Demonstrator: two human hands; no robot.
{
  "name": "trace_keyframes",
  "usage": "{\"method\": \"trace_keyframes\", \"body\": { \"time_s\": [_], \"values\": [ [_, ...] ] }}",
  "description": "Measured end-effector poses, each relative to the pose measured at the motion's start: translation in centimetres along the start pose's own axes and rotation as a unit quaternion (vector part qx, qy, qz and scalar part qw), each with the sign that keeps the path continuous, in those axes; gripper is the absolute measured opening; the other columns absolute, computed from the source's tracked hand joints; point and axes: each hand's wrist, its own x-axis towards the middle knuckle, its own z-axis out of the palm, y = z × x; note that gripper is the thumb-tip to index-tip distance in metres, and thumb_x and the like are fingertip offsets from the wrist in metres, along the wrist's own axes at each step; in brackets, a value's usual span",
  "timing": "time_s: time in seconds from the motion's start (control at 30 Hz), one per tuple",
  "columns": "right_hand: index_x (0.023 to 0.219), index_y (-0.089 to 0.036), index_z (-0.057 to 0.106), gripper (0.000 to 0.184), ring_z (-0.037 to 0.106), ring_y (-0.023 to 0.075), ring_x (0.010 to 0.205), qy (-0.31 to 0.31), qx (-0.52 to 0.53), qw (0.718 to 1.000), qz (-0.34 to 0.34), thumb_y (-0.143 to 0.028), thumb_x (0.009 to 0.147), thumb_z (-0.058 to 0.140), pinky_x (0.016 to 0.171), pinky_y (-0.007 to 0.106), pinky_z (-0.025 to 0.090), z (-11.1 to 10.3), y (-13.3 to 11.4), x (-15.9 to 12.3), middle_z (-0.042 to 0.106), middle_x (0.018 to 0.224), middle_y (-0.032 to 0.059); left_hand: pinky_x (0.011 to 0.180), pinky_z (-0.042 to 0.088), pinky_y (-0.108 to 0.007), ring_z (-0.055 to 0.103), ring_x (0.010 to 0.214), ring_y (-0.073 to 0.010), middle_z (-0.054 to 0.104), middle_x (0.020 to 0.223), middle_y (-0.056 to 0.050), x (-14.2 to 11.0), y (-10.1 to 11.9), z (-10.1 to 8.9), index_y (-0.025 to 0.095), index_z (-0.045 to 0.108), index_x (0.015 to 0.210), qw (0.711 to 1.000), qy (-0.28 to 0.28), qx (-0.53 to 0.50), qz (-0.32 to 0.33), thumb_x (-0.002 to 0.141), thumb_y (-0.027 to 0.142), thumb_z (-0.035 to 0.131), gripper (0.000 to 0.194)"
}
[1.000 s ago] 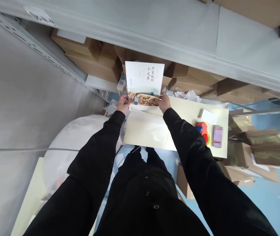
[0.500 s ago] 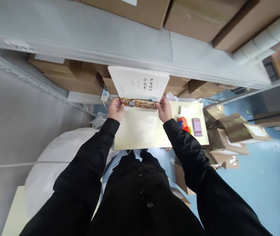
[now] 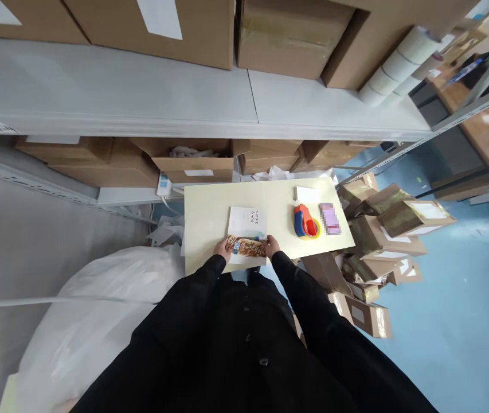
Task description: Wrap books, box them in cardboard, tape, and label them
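A white picture book [image 3: 246, 223] with dark characters and a brown painted band on its cover is low over the front edge of the pale yellow table [image 3: 205, 212]. My left hand [image 3: 222, 250] grips its left side, and my right hand [image 3: 272, 246] grips the right side. Part of the book reaches past the table's front edge. To the right on the table are a red and blue tape dispenser [image 3: 303, 221] with yellow tape, a small white box [image 3: 306, 194] and a blurred-out purple rectangle [image 3: 330, 218].
Grey shelving [image 3: 141, 94] with cardboard boxes [image 3: 287, 37] spans the far side. White rolls [image 3: 399, 66] stand at its right end. Several taped parcels [image 3: 388, 235] are piled right of the table. A large white plastic bag [image 3: 98, 310] bulges at the left.
Both hands have brought the book down and nearer to my body, from in front of the shelf to the table's front edge. The view has shifted to the right.
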Motion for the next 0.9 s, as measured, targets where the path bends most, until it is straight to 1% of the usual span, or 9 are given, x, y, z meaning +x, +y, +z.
{"method": "trace_keyframes", "body": {
  "time_s": [0.07, 0.13, 0.23, 0.37, 0.53, 0.6, 0.7, 0.8, 0.9],
  "values": [
    [0.074, -0.023, 0.044, 0.014, 0.056, 0.0178, 0.071, 0.009, 0.027, 0.999, 0.032, -0.023, 0.06, 0.05, 0.073, 0.035, 0.05, 0.5, 0.4, 0.5, 0.055, 0.068, -0.0024, 0.106, 0.032, -0.048, 0.046, 0.122, -0.0337, 0.059, 0.115, -0.014, -0.7, -0.4, 0.5, 0.016, 0.059, 0.115, 0.998, 0.009, 0.059, -0.014, 0.059, 0.014, 0.064, 0.057],
    [0.076, -0.023, 0.044, 0.021, 0.057, 0.018, 0.077, 0.01, 0.063, 0.996, 0.056, -0.022, 0.058, 0.054, 0.077, 0.035, 0.049, 0.7, 0.6, 0.9, 0.057, 0.074, -0.0017, 0.11, 0.027, -0.046, 0.038, 0.128, -0.0339, 0.049, 0.13, -0.012, -1.5, -0.6, 0.9, 0.02, 0.05, 0.127, 0.994, 0.008, 0.103, -0.027, 0.058, 0.015, 0.065, 0.071],
    [0.084, -0.023, 0.044, 0.034, 0.059, 0.0183, 0.08, -0.016, 0.127, 0.988, 0.084, -0.022, 0.054, 0.061, 0.078, 0.035, 0.05, 1.1, 0.9, 1.1, 0.061, 0.081, -0.0005, 0.111, 0.026, -0.041, 0.037, 0.128, -0.033, 0.039, 0.137, -0.012, -2.2, -0.7, 1.4, 0.021, 0.038, 0.138, 0.985, -0.014, 0.165, -0.04, 0.058, 0.017, 0.066, 0.085],
    [0.087, -0.024, 0.042, 0.043, 0.06, 0.0183, 0.075, -0.061, 0.214, 0.967, 0.127, -0.024, 0.052, 0.066, 0.072, 0.036, 0.052, 1.4, 1.1, 1.3, 0.063, 0.08, -0.0015, 0.109, 0.028, -0.039, 0.035, 0.127, -0.0329, 0.033, 0.138, -0.013, -2.2, -0.4, 1.7, 0.018, 0.029, 0.143, 0.969, -0.039, 0.237, -0.062, 0.062, 0.02, 0.064, 0.089],
    [0.087, -0.024, 0.043, 0.047, 0.063, 0.0187, 0.069, -0.108, 0.292, 0.937, 0.161, -0.026, 0.049, 0.07, 0.07, 0.036, 0.053, 1.0, 0.8, 2.3, 0.064, 0.075, -0.0026, 0.11, 0.026, -0.038, 0.036, 0.126, -0.0324, 0.03, 0.138, -0.016, -2.0, 0.1, 2.1, 0.013, 0.024, 0.145, 0.958, -0.037, 0.275, -0.077, 0.067, 0.023, 0.062, 0.087],
    [0.085, -0.023, 0.047, 0.044, 0.064, 0.0205, 0.066, -0.142, 0.303, 0.926, 0.176, -0.027, 0.049, 0.07, 0.066, 0.038, 0.053, 0.8, 0.5, 2.7, 0.065, 0.07, -0.001, 0.111, 0.025, -0.038, 0.036, 0.127, -0.0318, 0.031, 0.137, -0.016, -2.1, 0.2, 2.3, 0.013, 0.024, 0.145, 0.958, -0.03, 0.274, -0.083, 0.068, 0.022, 0.062, 0.086],
    [0.076, -0.019, 0.055, 0.034, 0.065, 0.0226, 0.062, -0.188, 0.299, 0.913, 0.203, -0.025, 0.046, 0.07, 0.063, 0.038, 0.053, 0.8, 0.4, 3.4, 0.065, 0.062, 0.0012, 0.111, 0.026, -0.037, 0.037, 0.128, -0.0309, 0.034, 0.136, -0.015, -2.3, 0.4, 2.5, 0.015, 0.027, 0.144, 0.963, -0.012, 0.251, -0.092, 0.065, 0.018, 0.063, 0.087],
    [0.066, -0.019, 0.056, 0.025, 0.063, 0.0211, 0.056, -0.187, 0.281, 0.916, 0.217, -0.024, 0.046, 0.069, 0.062, 0.036, 0.052, 0.8, 0.4, 4.0, 0.061, 0.052, -0.0014, 0.112, 0.025, -0.037, 0.035, 0.13, -0.0314, 0.035, 0.137, -0.015, -2.2, 0.7, 2.5, 0.014, 0.032, 0.142, 0.976, 0.008, 0.192, -0.105, 0.061, 0.016, 0.065, 0.088],
    [0.062, -0.019, 0.057, 0.021, 0.062, 0.0196, 0.053, -0.183, 0.271, 0.921, 0.212, -0.024, 0.045, 0.069, 0.06, 0.034, 0.051, -0.1, 0.2, 4.2, 0.061, 0.049, -0.0023, 0.112, 0.025, -0.039, 0.036, 0.13, -0.0317, 0.041, 0.134, -0.015, -2.2, 1.2, 2.9, 0.015, 0.04, 0.138, 0.986, 0.023, 0.116, -0.114, 0.057, 0.016, 0.067, 0.085]
  ]
}}
